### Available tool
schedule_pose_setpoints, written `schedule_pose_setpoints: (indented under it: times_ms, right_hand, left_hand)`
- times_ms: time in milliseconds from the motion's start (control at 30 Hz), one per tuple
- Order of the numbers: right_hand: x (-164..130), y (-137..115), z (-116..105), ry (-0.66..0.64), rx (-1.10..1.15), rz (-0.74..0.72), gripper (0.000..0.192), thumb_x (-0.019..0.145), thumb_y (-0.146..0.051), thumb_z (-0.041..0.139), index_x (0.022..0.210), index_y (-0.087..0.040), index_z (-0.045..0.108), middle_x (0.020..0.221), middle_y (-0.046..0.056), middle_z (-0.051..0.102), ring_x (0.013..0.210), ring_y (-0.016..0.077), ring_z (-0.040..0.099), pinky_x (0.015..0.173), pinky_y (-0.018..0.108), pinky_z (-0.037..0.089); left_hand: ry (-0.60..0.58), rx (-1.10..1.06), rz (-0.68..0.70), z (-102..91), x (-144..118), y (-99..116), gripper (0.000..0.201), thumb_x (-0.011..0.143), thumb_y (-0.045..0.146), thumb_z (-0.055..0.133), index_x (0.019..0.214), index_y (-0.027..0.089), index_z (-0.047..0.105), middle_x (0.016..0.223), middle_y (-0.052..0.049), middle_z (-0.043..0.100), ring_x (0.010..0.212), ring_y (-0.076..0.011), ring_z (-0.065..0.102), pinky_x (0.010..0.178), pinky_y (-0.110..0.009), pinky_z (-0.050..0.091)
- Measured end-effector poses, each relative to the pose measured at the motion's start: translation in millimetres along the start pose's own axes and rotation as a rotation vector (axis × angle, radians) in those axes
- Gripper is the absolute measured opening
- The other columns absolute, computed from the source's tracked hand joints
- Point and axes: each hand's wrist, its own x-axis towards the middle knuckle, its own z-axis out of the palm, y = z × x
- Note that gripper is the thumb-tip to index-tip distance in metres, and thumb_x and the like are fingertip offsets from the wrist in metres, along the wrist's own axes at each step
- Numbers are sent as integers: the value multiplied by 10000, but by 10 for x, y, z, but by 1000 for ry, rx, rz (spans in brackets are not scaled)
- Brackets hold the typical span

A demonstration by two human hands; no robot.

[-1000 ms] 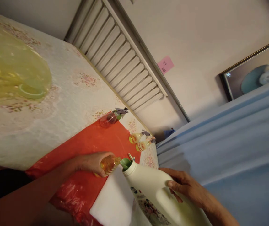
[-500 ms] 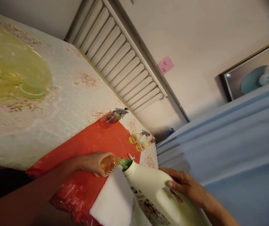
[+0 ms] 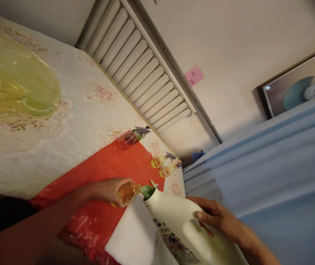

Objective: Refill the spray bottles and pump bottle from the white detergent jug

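My left hand [image 3: 118, 193] is wrapped round a small clear bottle [image 3: 129, 192] with amber liquid in it. Its open mouth meets the green pouring spout of a large cream jug [image 3: 171, 213], which lies tilted towards it. My right hand [image 3: 215, 215] grips the jug by its handle, fingers through the opening. A printed floral label faces the lower side of the jug. Whether liquid is flowing at the spout is too small to tell. Beneath the left hand lies a red plastic sheet [image 3: 110, 162].
Two small spray bottles [image 3: 164, 166] with yellow liquid stand near the table's far edge, and a red spray bottle [image 3: 129, 140] is left of them. A white block [image 3: 135, 232] lies by the jug. A yellow plastic bag [image 3: 14, 77] rests on the floral tablecloth [image 3: 80, 121]. A blue curtain [image 3: 270, 158] hangs right.
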Motion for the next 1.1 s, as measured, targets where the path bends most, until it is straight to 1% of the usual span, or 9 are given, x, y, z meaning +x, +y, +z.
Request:
schedule_pose_setpoints:
  times_ms: [100, 267, 433, 567, 733, 867, 1100]
  right_hand:
    - [-6, 1, -8, -2, -13, -1, 607, 911, -585, 573, 1354, -169, 594, 696, -8, 534, 509, 86, 411, 466, 212, 336]
    - [1, -23, -8, -9, -3, -6, 587, 918, -573, 570, 1348, -176, 599, 725, -2, 546, 517, 79, 407, 473, 208, 335]
    - [13, 12, -4, -3, -1, 2, 605, 913, -568, 578, 1362, -163, 586, 682, -17, 514, 507, 84, 412, 464, 211, 338]
    - [21, 19, -3, 11, 20, 9, 623, 900, -576, 588, 1365, -161, 585, 689, -14, 516, 515, 88, 411, 462, 212, 353]
    - [12, 5, 1, 10, 15, 11, 637, 889, -596, 591, 1359, -166, 593, 692, -11, 525, 507, 86, 404, 457, 211, 352]
    - [7, 4, -2, 4, 1, 7, 637, 888, -611, 581, 1360, -184, 594, 696, -10, 528, 514, 93, 408, 457, 214, 352]
    - [12, -13, -2, 17, 4, 34, 678, 873, -622, 594, 1367, -158, 584, 684, -14, 514, 505, 86, 410, 458, 212, 349]
  left_hand:
    - [16, 18, -6, -4, 0, -17, 591, 566, 187, 758, 1122, 229, 562, 1024, -16, 693, 951, -257, 672, 666, -252, 488]
    - [17, 16, 11, -3, -1, -35, 577, 569, 178, 765, 1110, 233, 573, 1017, -15, 693, 930, -248, 671, 671, -255, 480]
    - [33, 28, 24, -2, 2, -40, 591, 564, 168, 767, 1118, 242, 578, 1004, -3, 696, 926, -239, 672, 682, -253, 485]
    - [7, -9, 29, -3, -5, -24, 592, 571, 170, 760, 1130, 228, 573, 1031, -20, 694, 962, -258, 675, 679, -254, 488]
    - [20, 14, 17, -14, -2, -43, 625, 570, 175, 771, 1157, 234, 563, 1052, -21, 701, 970, -258, 678, 702, -261, 494]
    - [10, -11, 16, -16, 7, -64, 642, 568, 175, 766, 1173, 240, 561, 1072, -25, 701, 1001, -270, 673, 726, -275, 502]
    - [24, 4, 18, -1, -2, -55, 615, 579, 213, 770, 1161, 241, 570, 1044, -20, 708, 969, -269, 680, 696, -269, 502]
